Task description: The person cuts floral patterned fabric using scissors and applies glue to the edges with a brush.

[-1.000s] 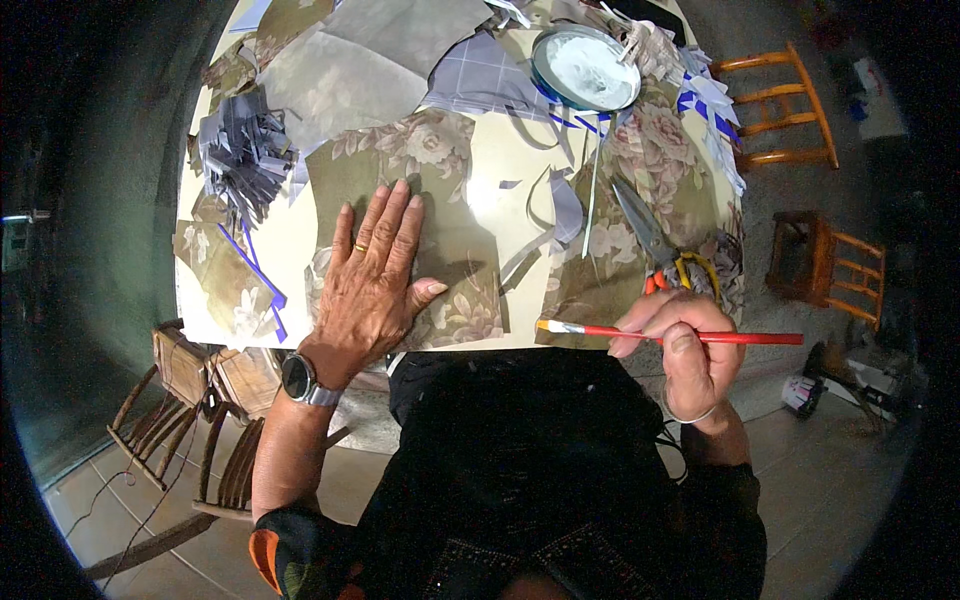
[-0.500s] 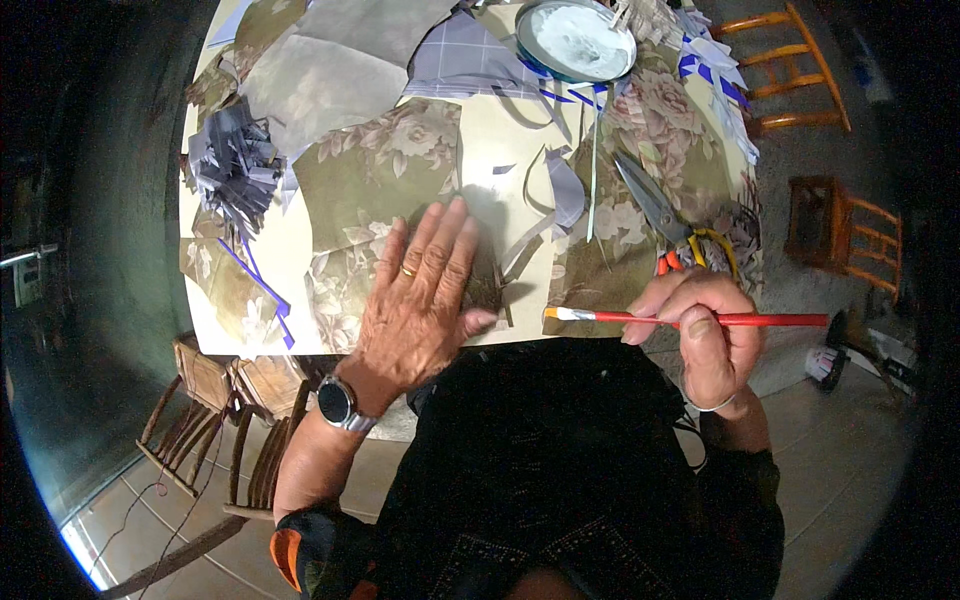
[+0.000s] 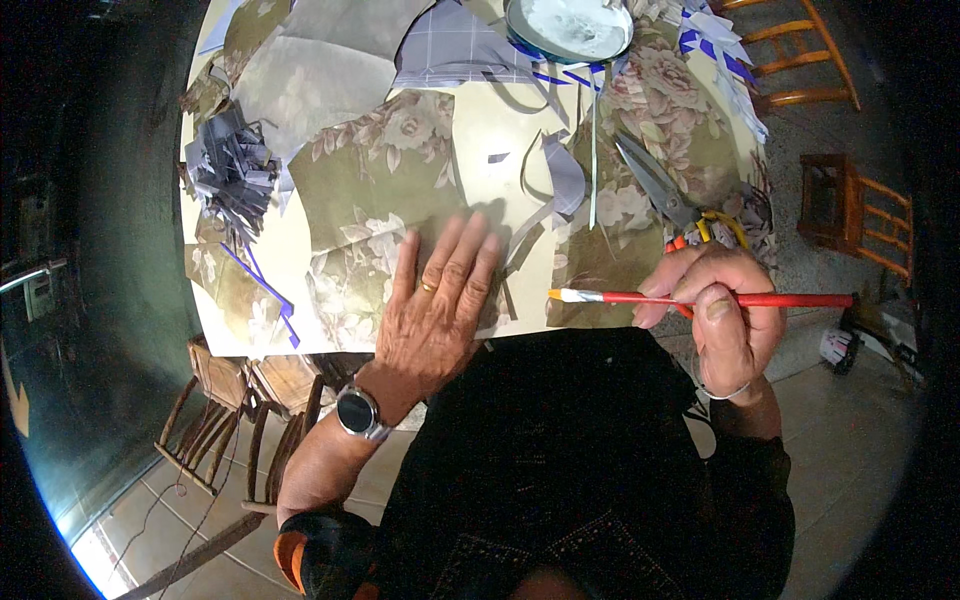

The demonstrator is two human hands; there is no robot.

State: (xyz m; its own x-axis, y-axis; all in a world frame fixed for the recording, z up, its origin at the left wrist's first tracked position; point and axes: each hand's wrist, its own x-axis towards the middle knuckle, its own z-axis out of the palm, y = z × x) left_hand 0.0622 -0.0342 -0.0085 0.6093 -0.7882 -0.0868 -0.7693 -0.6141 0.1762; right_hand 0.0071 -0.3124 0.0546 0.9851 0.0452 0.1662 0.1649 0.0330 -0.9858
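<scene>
My left hand (image 3: 441, 295) lies flat, fingers outstretched, on a green floral sheet (image 3: 375, 150) at the table's near edge. My right hand (image 3: 725, 315) grips a red-handled paintbrush (image 3: 625, 298) held sideways, its yellowish flat tip pointing left over another floral piece (image 3: 590, 260). Just beyond my right hand lie large scissors (image 3: 655, 180) with yellow and orange on the handles, which are partly hidden by that hand. At the back right sits a round dish of white substance (image 3: 568, 22), cut off by the top of the view.
Grey paper scraps (image 3: 228, 165) pile at the table's (image 3: 490, 135) left, with pale sheets (image 3: 320, 70) and purple strips (image 3: 270, 290) around. Wooden chairs (image 3: 805, 95) (image 3: 880, 225) stand right; more chairs (image 3: 200, 430) with cords are below left. A dark green wall or panel runs along the left.
My left hand has slid right and toward the near edge over the floral sheet. The view has shifted, with the table higher in it. My right hand still holds the brush, slightly further right.
</scene>
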